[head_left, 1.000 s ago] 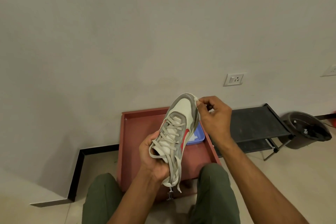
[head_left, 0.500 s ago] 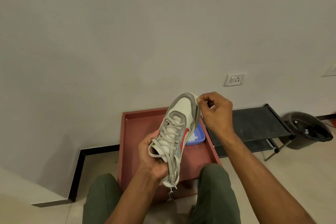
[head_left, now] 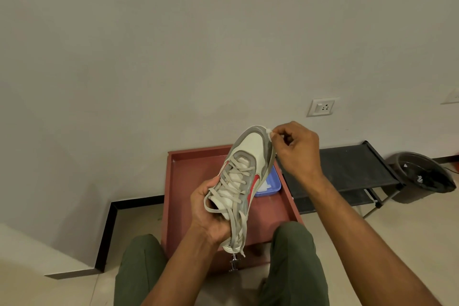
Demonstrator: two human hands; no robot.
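- Head view: one white and grey cloth shoe with a red mark (head_left: pixel 248 174) is held up over the red-brown tray (head_left: pixel 186 181), with its toe pointing up and away and its heel low.
- Left hand (head_left: pixel 211 216) curls tight round the heel end.
- Right hand (head_left: pixel 296 149) is nearer the toe. Its fingers (head_left: pixel 280 133) pinch one small white wad (head_left: pixel 269 131) that touches the toe's right edge.
- One small blue plastic tub (head_left: pixel 272 185) sits in the tray behind the shoe.

No text, label or number can be read — sneaker (head_left: pixel 251 154) included.
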